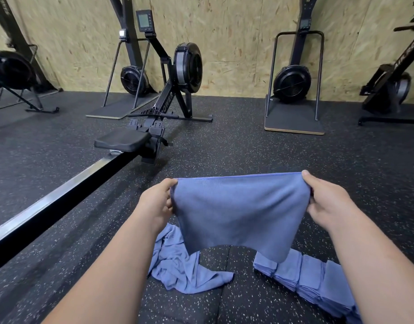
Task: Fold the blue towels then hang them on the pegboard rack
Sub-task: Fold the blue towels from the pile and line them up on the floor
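At centre foreground, above speckled black rubber flooring (248, 141), a blue towel (238, 213) hangs spread between two bare hands. The left hand (158, 202), at 9 o'clock of the towel, pinches the upper left corner between thumb and curled fingers. The right hand (327, 202), at 3 o'clock, grips the upper right corner the same way. The top hem is taut and roughly level, and the lower edge hangs loose.

At 7 o'clock of the held towel, a crumpled heap of blue towels (178, 265) lies on the flooring. At 5 o'clock, a row of folded blue towels (313, 281) lies overlapped, running toward the lower right corner.

At 11 o'clock of the view, a black rowing machine (171, 94) stands before a chipboard wall (236, 43). Its seat (123, 141) sits on a rail (61, 195) that runs toward 8 o'clock.
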